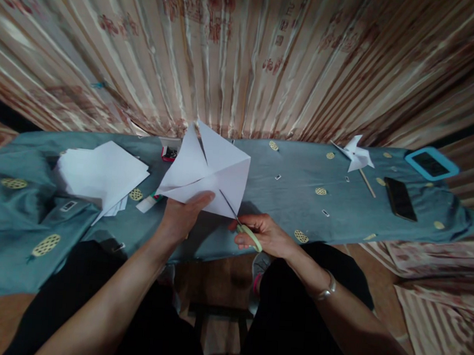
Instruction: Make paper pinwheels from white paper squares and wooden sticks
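A square sheet of white paper [227,171] is held above the table by my left hand [184,214], thumb on top and fingers hidden beneath. Two slits run inward from its corners, one at the top and one at the left. In my right hand [263,234] are scissors [249,237] with pale green handles. Their blades lie across the lower right corner of the paper, pointing toward its middle. Fingers of the right hand are wrapped round the handles. Whether the lower blade is under the sheet cannot be seen.
A stack of white paper [101,172] lies at left, near a small red-and-white box [169,151] and a green-and-white tube [149,201]. On the right are a paper pinwheel [356,155] on a stick, a black phone [400,198] and a blue-framed device [432,164]. A curtain [244,60] hangs behind.
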`<state>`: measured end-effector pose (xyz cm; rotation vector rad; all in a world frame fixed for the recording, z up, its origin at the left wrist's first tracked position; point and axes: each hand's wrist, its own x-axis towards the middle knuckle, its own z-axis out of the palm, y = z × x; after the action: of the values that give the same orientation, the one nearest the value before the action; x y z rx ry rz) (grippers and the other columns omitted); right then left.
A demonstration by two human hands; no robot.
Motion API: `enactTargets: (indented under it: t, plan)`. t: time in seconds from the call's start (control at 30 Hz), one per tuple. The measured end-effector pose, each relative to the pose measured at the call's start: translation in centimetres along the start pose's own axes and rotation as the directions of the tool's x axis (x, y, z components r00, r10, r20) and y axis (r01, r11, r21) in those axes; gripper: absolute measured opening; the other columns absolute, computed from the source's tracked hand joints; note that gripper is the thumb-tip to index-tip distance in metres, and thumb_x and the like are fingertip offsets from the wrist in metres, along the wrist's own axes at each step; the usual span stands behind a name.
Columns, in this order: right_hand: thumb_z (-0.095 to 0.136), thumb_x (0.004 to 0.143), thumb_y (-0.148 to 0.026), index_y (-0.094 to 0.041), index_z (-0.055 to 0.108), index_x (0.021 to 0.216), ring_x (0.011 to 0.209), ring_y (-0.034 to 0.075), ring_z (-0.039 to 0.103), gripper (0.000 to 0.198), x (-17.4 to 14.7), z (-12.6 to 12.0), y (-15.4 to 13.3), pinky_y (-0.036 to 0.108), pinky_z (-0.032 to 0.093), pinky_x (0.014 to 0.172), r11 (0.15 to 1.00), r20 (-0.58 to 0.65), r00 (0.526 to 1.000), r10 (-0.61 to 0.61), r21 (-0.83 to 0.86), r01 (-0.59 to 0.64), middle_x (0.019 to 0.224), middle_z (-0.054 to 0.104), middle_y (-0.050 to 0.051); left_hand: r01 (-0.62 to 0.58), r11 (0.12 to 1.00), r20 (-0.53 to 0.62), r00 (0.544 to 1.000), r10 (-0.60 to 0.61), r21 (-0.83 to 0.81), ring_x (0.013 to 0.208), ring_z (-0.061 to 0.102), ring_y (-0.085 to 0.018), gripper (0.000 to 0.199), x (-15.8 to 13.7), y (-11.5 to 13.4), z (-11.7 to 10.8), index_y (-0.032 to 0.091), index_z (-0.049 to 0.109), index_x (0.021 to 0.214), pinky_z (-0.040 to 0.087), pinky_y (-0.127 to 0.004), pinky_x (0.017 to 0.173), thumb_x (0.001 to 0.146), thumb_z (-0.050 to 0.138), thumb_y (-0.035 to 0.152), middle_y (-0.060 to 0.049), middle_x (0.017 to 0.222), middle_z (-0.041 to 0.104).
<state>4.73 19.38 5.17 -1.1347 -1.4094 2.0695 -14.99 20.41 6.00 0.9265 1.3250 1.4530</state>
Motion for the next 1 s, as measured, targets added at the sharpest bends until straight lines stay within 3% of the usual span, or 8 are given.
enactTargets:
  t: [0.23, 0.7, 1.0]
  plan:
    - [0.084, 0.059, -0.056, -0.014, 0.066, 0.087, 0.053, 0.007, 0.057, 0.053, 0.2, 0.1, 0.2, 0.020, 0.047, 0.052, 0.999, 0.000, 0.999, -0.035, -0.010, 0.035, 0.062, 0.062, -0.004, 0.009, 0.999, 0.057, 0.998, -0.012, 0.042, 0.095, 0.068, -0.027, 0.030, -0.5, 0.2, 0.1, 0.020, 0.065, 0.086, 0.055, -0.041, 0.090, 0.062, 0.078, 0.033, -0.007, 0.095, 0.075]
    - [0.085, 0.057, -0.053, -0.015, 0.067, 0.084, 0.049, 0.006, 0.052, 0.050, 0.6, 0.8, 0.7, 0.020, 0.043, 0.050, 0.998, -0.029, 0.999, -0.019, 0.061, 0.021, 0.056, 0.057, -0.007, 0.055, 0.997, 0.007, 0.998, -0.055, 0.050, 0.095, 0.068, -0.028, 0.035, -0.6, 0.3, -0.2, 0.018, 0.068, 0.088, 0.056, -0.039, 0.089, 0.059, 0.081, 0.032, -0.008, 0.100, 0.074]
    - [0.086, 0.056, -0.052, -0.014, 0.070, 0.086, 0.053, 0.007, 0.055, 0.051, 0.7, 0.6, 0.5, 0.020, 0.043, 0.052, 0.997, -0.032, 0.998, -0.046, 0.059, 0.048, 0.061, 0.062, -0.004, 0.050, 0.999, 0.081, 0.995, -0.052, 0.021, 0.093, 0.067, -0.025, 0.032, -0.5, -1.0, -0.3, 0.021, 0.067, 0.089, 0.055, -0.038, 0.087, 0.061, 0.079, 0.032, -0.006, 0.097, 0.075]
